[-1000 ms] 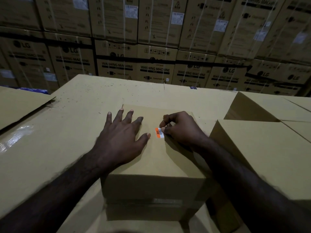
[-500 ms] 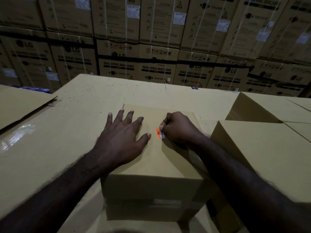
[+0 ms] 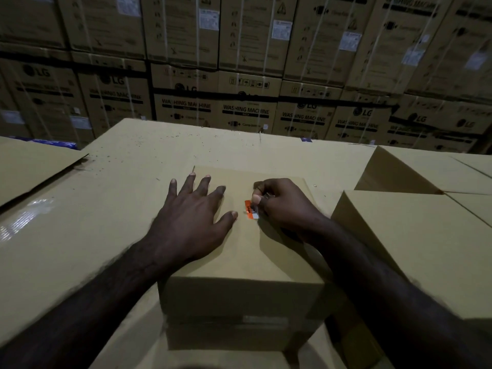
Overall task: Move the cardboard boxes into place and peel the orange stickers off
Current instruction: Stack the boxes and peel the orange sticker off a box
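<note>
Pinching the orange sticker [image 3: 250, 209] in right-hand [image 3: 286, 209] grip, left hand [image 3: 193, 222] released, flat on box [image 3: 241, 267].

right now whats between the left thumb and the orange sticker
Head view: only a narrow strip of bare box top separates the left hand's thumb from the orange sticker, which the right hand pinches.

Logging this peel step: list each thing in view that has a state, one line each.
orange sticker: on the box top, right edge lifting under the fingertips.
small cardboard box: closed, pinned under the left hand.
left hand: flat, fingers spread, pressing on the box.
right hand: curled, picking at the sticker.
box to the right: closed.
</note>
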The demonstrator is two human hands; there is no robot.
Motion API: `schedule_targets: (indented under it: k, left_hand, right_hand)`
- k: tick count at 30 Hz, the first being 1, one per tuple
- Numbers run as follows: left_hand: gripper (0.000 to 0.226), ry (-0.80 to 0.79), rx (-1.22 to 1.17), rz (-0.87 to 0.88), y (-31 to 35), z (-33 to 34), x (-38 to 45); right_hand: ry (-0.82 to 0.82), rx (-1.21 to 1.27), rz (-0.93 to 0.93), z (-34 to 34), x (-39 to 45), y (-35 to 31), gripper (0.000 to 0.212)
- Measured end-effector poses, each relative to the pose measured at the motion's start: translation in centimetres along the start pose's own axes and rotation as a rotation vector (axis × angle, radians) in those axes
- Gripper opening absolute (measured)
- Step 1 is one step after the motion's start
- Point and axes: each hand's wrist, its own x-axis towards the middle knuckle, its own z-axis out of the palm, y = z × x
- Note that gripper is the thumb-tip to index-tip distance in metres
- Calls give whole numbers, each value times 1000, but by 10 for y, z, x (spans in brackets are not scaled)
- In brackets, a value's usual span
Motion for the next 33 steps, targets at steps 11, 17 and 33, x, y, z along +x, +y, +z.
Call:
schedule_targets:
  k: [11, 17, 33]
  left_hand:
    - [64, -26, -15, 16, -3, -6, 3]
    - [62, -63, -18, 25, -5, -7, 8]
    - [59, -121, -70, 29, -5, -4, 6]
  right_hand:
    - [-154, 348, -78, -22, -22, 14, 14]
    - [-413, 270, -50, -32, -29, 24, 11]
    - [-457, 358, 49, -43, -18, 26, 12]
